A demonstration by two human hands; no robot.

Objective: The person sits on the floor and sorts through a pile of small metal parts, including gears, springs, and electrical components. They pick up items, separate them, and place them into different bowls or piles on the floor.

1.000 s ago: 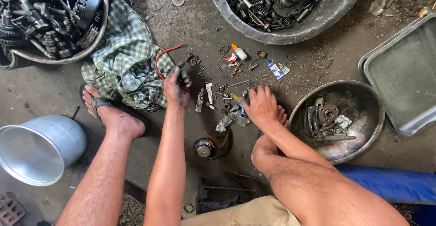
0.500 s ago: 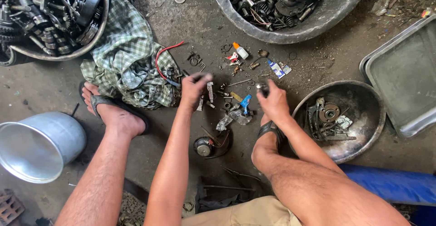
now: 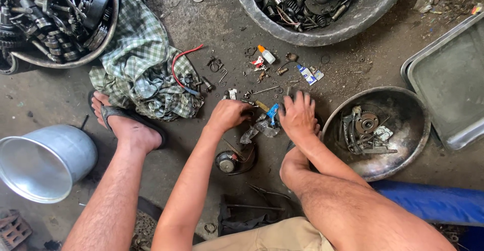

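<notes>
My left hand (image 3: 229, 115) rests on the dirty floor with its fingers curled among small metal bits; what it grips is hidden under the fingers. Spread flat just to the right is my right hand (image 3: 298, 117), fingers apart, pressing down beside a blue-handled tool (image 3: 272, 112) and a crumpled clear plastic scrap (image 3: 259, 129). A round dark engine part (image 3: 229, 161) lies below the left wrist. Small tubes, bolts and washers (image 3: 267, 62) are scattered beyond both hands.
A checked cloth (image 3: 141, 74) with a red wire (image 3: 184, 62) lies left, by my sandalled foot (image 3: 128, 125). Basins of engine parts stand top left (image 3: 103, 41) and top centre (image 3: 348, 26). A metal bowl (image 3: 403, 145), grey tray (image 3: 448, 79), aluminium pot (image 3: 45, 160) and a blue object (image 3: 428, 200) surround me.
My left hand came from the cloth's edge down and right to the pile of small parts. My right hand drew a little towards me and flattened on the floor.
</notes>
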